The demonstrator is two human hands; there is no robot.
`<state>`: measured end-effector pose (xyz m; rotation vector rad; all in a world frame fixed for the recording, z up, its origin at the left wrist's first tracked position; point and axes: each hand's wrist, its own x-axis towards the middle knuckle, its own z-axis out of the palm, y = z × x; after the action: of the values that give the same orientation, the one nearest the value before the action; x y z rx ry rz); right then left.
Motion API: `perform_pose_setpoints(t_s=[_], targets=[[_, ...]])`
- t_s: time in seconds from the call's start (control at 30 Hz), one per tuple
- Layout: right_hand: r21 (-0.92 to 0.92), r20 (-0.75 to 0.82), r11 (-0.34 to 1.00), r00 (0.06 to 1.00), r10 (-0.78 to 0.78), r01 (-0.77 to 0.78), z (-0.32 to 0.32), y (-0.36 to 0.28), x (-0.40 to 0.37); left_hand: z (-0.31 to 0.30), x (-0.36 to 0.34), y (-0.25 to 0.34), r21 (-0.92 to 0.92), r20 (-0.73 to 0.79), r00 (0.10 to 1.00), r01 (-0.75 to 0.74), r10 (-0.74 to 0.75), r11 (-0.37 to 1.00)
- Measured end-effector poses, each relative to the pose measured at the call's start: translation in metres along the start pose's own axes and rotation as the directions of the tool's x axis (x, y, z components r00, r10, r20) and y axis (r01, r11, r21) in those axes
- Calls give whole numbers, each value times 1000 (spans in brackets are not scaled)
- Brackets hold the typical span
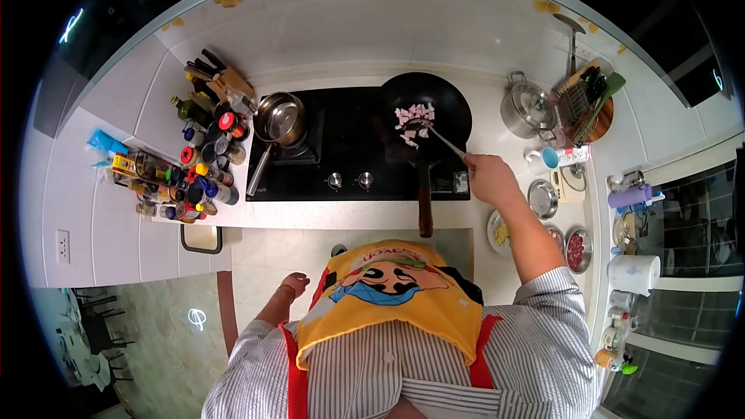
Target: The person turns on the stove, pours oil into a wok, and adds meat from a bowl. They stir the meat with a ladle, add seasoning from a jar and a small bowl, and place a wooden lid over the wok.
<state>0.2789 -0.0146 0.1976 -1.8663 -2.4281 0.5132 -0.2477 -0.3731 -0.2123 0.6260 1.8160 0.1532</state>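
My right hand (490, 177) is closed around the handle of a metal spatula (444, 138), whose head lies among pale pink meat pieces (414, 115) in the black wok (450, 97). The wok stands on the right side of the black glass cooktop (353, 132), its wooden handle (424, 209) pointing toward me. Down at my side, away from the counter, hangs my left hand (294, 285), its fingers loosely curled with nothing visible in them. My yellow apron (388, 287) is between the two arms.
A steel saucepan (281, 118) occupies the left burner. Seasoning bottles (209, 171) and a knife block (233, 81) crowd the left counter. On the right are a lidded pot (529, 109), a blue-and-white mug (548, 157), a metal bowl (542, 199), a plate of yellowish pieces (492, 239) and a bowl of red food (575, 252).
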Motion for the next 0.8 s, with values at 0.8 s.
perform_pose_setpoints(t_s=[0.8], targets=[[107, -159, 994, 986, 46, -29, 35, 19, 47, 11, 14, -24, 17, -7, 1000, -23, 23, 1000]])
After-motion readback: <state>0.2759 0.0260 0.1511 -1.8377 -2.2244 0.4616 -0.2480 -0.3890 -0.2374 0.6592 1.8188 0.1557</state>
